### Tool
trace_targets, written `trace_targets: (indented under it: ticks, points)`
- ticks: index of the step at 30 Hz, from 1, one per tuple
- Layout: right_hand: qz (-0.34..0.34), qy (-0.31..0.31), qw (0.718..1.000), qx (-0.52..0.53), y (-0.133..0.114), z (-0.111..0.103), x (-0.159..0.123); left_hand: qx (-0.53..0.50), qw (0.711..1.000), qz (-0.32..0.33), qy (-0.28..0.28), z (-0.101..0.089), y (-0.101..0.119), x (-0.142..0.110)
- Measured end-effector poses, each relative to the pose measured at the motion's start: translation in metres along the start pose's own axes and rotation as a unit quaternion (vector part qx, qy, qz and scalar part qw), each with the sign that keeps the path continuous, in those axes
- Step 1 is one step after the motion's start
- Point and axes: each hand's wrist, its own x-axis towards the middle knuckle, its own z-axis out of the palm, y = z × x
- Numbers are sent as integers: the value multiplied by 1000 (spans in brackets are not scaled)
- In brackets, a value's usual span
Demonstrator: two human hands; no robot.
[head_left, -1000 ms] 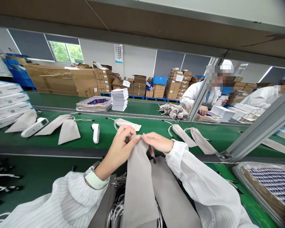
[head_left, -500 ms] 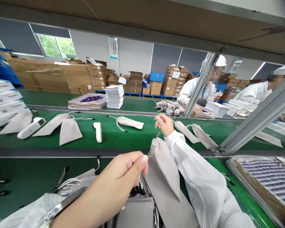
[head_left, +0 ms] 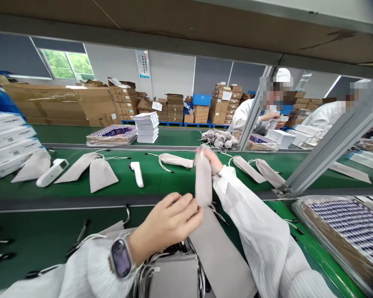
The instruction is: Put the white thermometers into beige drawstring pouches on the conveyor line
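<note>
A light grey drawstring pouch [head_left: 203, 184] hangs upright in front of me, slightly blurred. My right hand [head_left: 214, 160] is closed around its upper part, the fingers partly hidden behind the cloth. At the pouch's lower end, my left hand [head_left: 177, 217] has its curled fingers closed on the bottom edge. Loose cords with dark tips dangle just below the pouch. Beneath my hands lie a long grey pouch [head_left: 222, 252] and a stack of flat grey pouches [head_left: 175, 277] with white cords.
On the green belt beyond are white handheld thermometers [head_left: 137, 174], several filled pouches [head_left: 103, 176] and stacked white boxes [head_left: 9, 145]. A tray of striped batteries [head_left: 348, 223] stands at right, near a slanted metal post [head_left: 326, 145]. Co-workers in white sit across the belt.
The pouch has been turned and raised from a hanging, tilted position. My left hand has moved from the cord to its lower end. Things on the near belt have shifted slightly right.
</note>
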Motion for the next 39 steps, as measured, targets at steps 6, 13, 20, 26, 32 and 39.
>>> trace_targets:
  ticks: [6, 13, 20, 26, 32, 39]
  points:
    - [148, 213, 831, -493, 23, -54, 18, 28, 993, 0, -115, 40, -15, -9]
    - [100, 57, 762, -638, 39, -14, 1, -57, 974, -148, -161, 42, -9, -9]
    - [-40, -285, 815, -503, 19, 101, 19, -29, 980, -156, -118, 50, -3, -10]
    - [87, -237, 836, -488, 47, 166, 50, -23, 980, -178, -91, 58, 1, -14]
    - [111, -221, 911, -330, 35, 94, 42, -30, 976, -199, -86, 56, 7, -15]
    - [61, -209, 969, 116, -13, 9, -22, -63, 961, -253, -95, 53, 4, -11]
